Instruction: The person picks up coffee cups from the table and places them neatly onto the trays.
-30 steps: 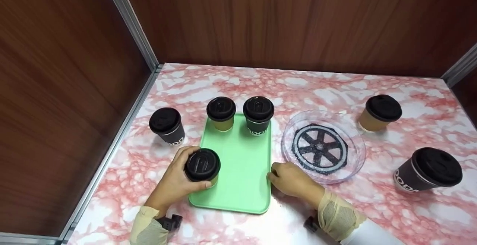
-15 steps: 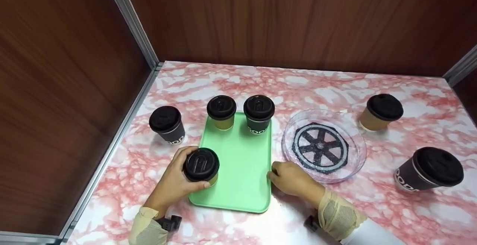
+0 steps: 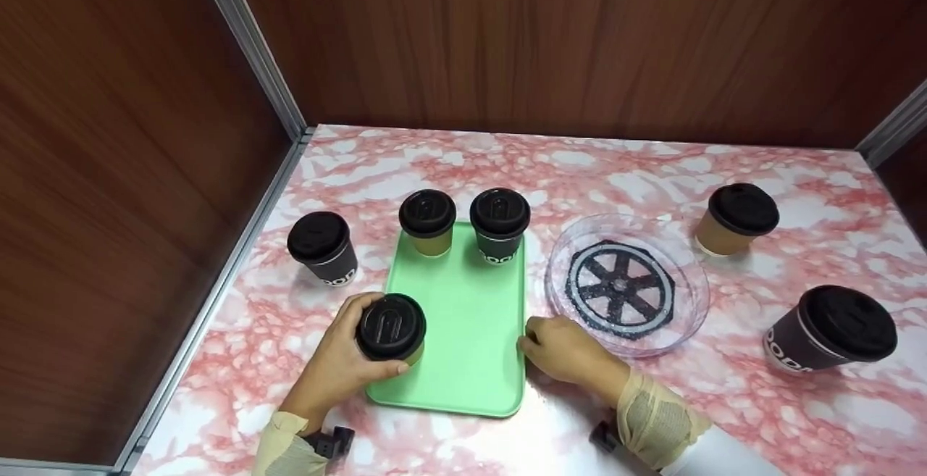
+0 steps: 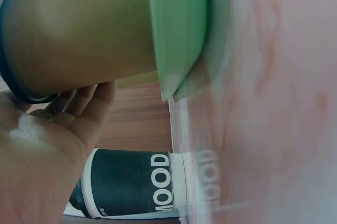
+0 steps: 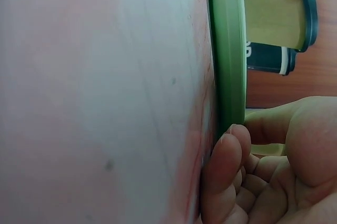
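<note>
My left hand point(image 3: 347, 356) curls round a tan paper coffee cup point(image 4: 84, 29) with a black lid point(image 3: 391, 326). The cup stands upright on the front left of a green tray point(image 3: 471, 345); its base meets the tray in the left wrist view. At the tray's right edge, my right hand point(image 3: 568, 349) pinches the rim between thumb and fingers, as the right wrist view shows point(image 5: 231, 76). Along the far end of the tray stand two more lidded cups, a tan one point(image 3: 433, 244) on the left and a dark one point(image 3: 498, 245) on the right.
Left of the tray stands a dark lidded cup point(image 3: 334, 266). A clear round dish point(image 3: 695, 316) with a black spoked pattern lies right of it. Farther right are a tan cup point(image 3: 720, 235) and a dark cup point(image 3: 797, 342). Wood-grain panels point(image 3: 507, 41) wall the marbled table point(image 3: 579, 161).
</note>
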The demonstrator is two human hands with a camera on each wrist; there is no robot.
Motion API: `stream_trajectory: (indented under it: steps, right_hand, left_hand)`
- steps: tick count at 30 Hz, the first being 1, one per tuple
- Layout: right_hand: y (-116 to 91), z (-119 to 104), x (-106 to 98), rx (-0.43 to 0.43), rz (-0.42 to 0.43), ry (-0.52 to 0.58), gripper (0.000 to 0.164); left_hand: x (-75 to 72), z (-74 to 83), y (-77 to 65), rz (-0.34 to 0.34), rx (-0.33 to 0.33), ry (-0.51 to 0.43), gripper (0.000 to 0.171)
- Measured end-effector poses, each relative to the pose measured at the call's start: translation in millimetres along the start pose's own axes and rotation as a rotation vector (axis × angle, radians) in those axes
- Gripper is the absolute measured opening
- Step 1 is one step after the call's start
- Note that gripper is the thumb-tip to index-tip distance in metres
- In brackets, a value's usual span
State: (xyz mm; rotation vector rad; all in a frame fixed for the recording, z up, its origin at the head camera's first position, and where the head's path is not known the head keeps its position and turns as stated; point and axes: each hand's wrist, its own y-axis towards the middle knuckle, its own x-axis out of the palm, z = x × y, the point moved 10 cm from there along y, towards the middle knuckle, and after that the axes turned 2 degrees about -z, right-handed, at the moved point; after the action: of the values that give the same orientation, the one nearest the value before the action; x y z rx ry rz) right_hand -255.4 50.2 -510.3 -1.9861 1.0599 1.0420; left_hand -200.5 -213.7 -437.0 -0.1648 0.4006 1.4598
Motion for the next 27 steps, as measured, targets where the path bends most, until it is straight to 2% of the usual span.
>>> stream_trajectory:
  steps: [16,19,23,27]
  right_hand:
    - [-0.8,-0.3,-1.2,-0.004,0.003,0.007,0.024]
    - [-0.6,0.5,-1.4,-0.002,0.008,0.008,0.024]
    - [-0.2,0.1,-1.2,-0.005,0.013,0.005,0.026]
    - [0.0,-0.2,-1.0,-0.006,0.008,0.007,0.026]
  left_hand:
    - [1.2,1.1,-0.6,-0.008,0.010,0.015,0.089]
    - [2.1,-15.8,0.0,-0.004,0.010,0.026,0.097]
    - [0.7,-39.0,-2.6,-0.012,-0.011,0.061,0.117]
    - [-12.4,-34.4,-8.2,0.000,-0.019,0.041,0.121]
